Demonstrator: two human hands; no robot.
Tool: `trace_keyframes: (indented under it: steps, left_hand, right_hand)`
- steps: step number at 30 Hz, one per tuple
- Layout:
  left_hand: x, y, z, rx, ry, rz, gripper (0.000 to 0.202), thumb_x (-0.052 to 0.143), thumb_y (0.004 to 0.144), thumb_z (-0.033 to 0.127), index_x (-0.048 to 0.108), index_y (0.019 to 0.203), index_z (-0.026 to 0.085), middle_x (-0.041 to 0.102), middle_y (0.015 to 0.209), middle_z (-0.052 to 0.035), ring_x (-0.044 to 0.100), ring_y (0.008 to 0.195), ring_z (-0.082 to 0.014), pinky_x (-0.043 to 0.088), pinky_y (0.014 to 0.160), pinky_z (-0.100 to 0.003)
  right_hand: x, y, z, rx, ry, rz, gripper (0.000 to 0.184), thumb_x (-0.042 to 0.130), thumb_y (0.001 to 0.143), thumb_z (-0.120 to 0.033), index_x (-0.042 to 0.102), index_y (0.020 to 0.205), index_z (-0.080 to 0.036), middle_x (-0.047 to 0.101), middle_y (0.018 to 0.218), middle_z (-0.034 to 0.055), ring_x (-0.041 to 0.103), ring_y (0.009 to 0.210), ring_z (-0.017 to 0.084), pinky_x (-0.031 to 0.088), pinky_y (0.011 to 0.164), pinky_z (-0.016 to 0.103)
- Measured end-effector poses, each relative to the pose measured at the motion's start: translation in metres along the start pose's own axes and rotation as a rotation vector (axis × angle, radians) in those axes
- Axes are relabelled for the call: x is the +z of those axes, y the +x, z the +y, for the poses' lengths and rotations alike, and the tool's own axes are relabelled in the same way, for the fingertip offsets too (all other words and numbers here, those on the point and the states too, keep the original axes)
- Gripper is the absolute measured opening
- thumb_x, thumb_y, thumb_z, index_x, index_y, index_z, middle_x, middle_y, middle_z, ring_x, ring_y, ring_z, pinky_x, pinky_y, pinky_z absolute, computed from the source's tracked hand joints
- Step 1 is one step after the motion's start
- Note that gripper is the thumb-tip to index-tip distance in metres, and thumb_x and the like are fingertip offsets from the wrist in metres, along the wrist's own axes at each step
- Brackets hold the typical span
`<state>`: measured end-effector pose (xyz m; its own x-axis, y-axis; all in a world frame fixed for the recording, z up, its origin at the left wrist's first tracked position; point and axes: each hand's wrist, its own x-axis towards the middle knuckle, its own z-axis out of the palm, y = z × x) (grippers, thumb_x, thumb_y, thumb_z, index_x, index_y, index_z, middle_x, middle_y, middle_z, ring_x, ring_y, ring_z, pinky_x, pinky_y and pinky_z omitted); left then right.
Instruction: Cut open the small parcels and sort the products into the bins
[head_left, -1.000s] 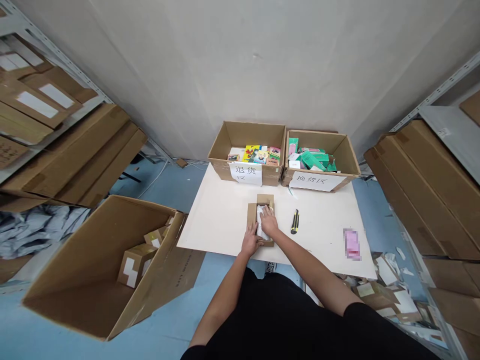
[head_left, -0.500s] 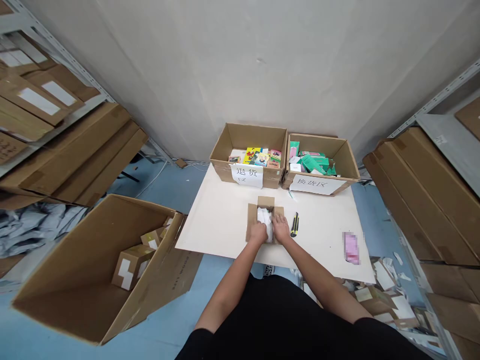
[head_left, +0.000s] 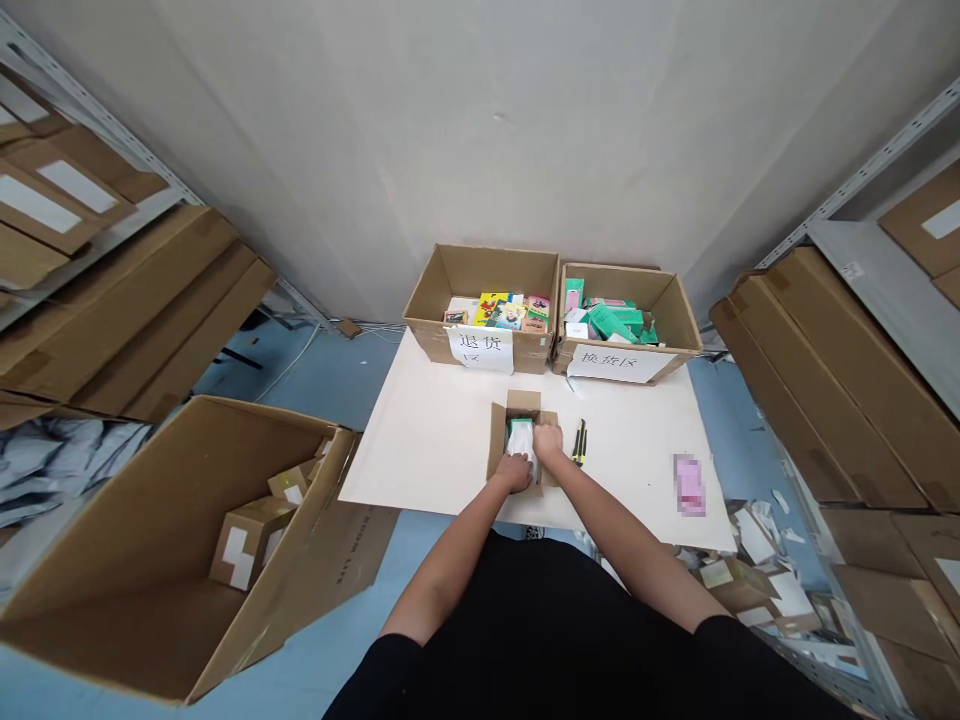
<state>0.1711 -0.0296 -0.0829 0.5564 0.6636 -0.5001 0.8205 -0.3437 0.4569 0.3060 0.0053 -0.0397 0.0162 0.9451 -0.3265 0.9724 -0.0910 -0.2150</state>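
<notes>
A small open cardboard box (head_left: 496,442) stands near the table's front edge with its flaps spread. Inside lies a white packet (head_left: 520,438), and a bit of green shows at its far left corner. My left hand (head_left: 516,471) is closed on the packet's near end. At the right side of the box, my right hand (head_left: 548,440) has its fingers curled in against the packet's right edge; its fingertips are partly hidden. A yellow-and-black utility knife (head_left: 580,443) lies on the table just right of the box.
Two labelled cartons stand at the table's back: the left carton (head_left: 420,325) holds colourful small boxes, the right carton (head_left: 679,355) green ones. A pink blurred item (head_left: 689,485) lies at right. A big carton (head_left: 112,560) with parcels stands left of the table (head_left: 420,440). Shelves flank both sides.
My left hand has moved lower, to the packet's near end. My right hand's fingers have curled in. A green corner shows beside the packet. The whole view has shifted slightly.
</notes>
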Motion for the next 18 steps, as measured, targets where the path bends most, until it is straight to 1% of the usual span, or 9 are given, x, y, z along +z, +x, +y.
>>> trace_keyframes:
  steps: [2, 3, 6, 8, 9, 10, 12, 15, 18]
  left_hand:
    - [0.001, -0.006, -0.001, -0.002, 0.004, 0.050, 0.047, 0.062, 0.092, 0.033, 0.067, 0.138, 0.023, 0.060, 0.148, -0.0188, 0.046, 0.148, -0.0369, 0.033, 0.125, -0.052]
    - [0.001, -0.007, -0.002, -0.008, 0.004, 0.081, 0.054, 0.061, 0.093, 0.032, 0.061, 0.146, 0.020, 0.054, 0.155, -0.0198, 0.039, 0.154, -0.0367, 0.030, 0.126, -0.051]
    - [-0.003, -0.003, -0.005, -0.035, -0.002, 0.150, 0.083, 0.067, 0.089, 0.034, 0.037, 0.163, 0.012, 0.030, 0.172, -0.0230, 0.017, 0.163, -0.0393, 0.024, 0.130, -0.051]
    - [-0.006, 0.003, -0.005, -0.048, 0.012, 0.117, 0.098, 0.073, 0.084, 0.040, 0.028, 0.166, 0.010, 0.018, 0.176, -0.0244, 0.009, 0.164, -0.0423, 0.023, 0.130, -0.054]
    - [-0.007, 0.007, -0.005, -0.053, 0.026, 0.081, 0.102, 0.075, 0.082, 0.042, 0.027, 0.167, 0.010, 0.016, 0.176, -0.0249, 0.008, 0.164, -0.0435, 0.025, 0.129, -0.056]
    - [-0.007, 0.010, -0.004, -0.054, 0.042, 0.043, 0.102, 0.075, 0.081, 0.042, 0.028, 0.166, 0.011, 0.017, 0.176, -0.0252, 0.011, 0.164, -0.0441, 0.028, 0.128, -0.057]
    - [-0.006, 0.013, 0.000, -0.043, 0.069, -0.007, 0.095, 0.076, 0.081, 0.035, 0.034, 0.164, 0.014, 0.025, 0.174, -0.0254, 0.022, 0.162, -0.0431, 0.032, 0.126, -0.057]
    - [-0.001, 0.010, 0.004, -0.003, 0.081, -0.006, 0.082, 0.072, 0.082, 0.022, 0.043, 0.158, 0.016, 0.044, 0.165, -0.0238, 0.039, 0.155, -0.0379, 0.038, 0.122, -0.050]
    - [0.003, 0.002, 0.005, 0.019, 0.092, -0.001, 0.065, 0.065, 0.087, 0.017, 0.052, 0.151, 0.015, 0.060, 0.151, -0.0214, 0.055, 0.142, -0.0341, 0.047, 0.114, -0.044]
  right_hand:
    - [0.003, -0.001, -0.003, -0.067, -0.001, 0.026, 0.033, 0.058, 0.092, -0.008, 0.077, 0.120, -0.009, 0.073, 0.123, 0.0246, 0.061, 0.127, 0.033, 0.049, 0.104, 0.042]
    - [0.005, -0.002, -0.004, -0.113, 0.000, 0.034, 0.034, 0.055, 0.095, -0.008, 0.075, 0.122, -0.011, 0.070, 0.129, 0.0229, 0.058, 0.130, 0.031, 0.048, 0.107, 0.041]
    - [0.014, -0.003, -0.004, -0.231, 0.036, 0.009, 0.034, 0.047, 0.100, -0.008, 0.075, 0.118, -0.012, 0.067, 0.135, 0.0182, 0.055, 0.132, 0.027, 0.046, 0.110, 0.035]
    - [0.020, -0.001, -0.002, -0.237, 0.077, -0.015, 0.035, 0.046, 0.100, -0.008, 0.075, 0.119, -0.011, 0.066, 0.137, 0.0172, 0.056, 0.132, 0.025, 0.044, 0.112, 0.031]
    - [0.024, 0.000, 0.000, -0.233, 0.097, -0.013, 0.037, 0.046, 0.099, -0.007, 0.075, 0.121, -0.010, 0.065, 0.140, 0.0172, 0.056, 0.133, 0.024, 0.042, 0.114, 0.030]
    - [0.027, 0.001, 0.003, -0.224, 0.114, -0.005, 0.039, 0.045, 0.098, -0.006, 0.074, 0.124, -0.010, 0.064, 0.143, 0.0171, 0.055, 0.135, 0.024, 0.040, 0.116, 0.029]
    - [0.031, 0.002, 0.009, -0.202, 0.130, 0.014, 0.045, 0.045, 0.096, -0.004, 0.073, 0.130, -0.010, 0.061, 0.148, 0.0162, 0.054, 0.139, 0.023, 0.037, 0.119, 0.028]
    - [0.032, 0.003, 0.018, -0.196, 0.130, -0.007, 0.051, 0.045, 0.093, -0.004, 0.069, 0.138, -0.009, 0.058, 0.154, 0.0164, 0.052, 0.142, 0.023, 0.035, 0.122, 0.030]
    - [0.029, 0.005, 0.017, -0.242, 0.075, -0.087, 0.054, 0.055, 0.091, -0.010, 0.066, 0.144, -0.008, 0.048, 0.163, 0.0191, 0.044, 0.151, 0.028, 0.032, 0.125, 0.035]
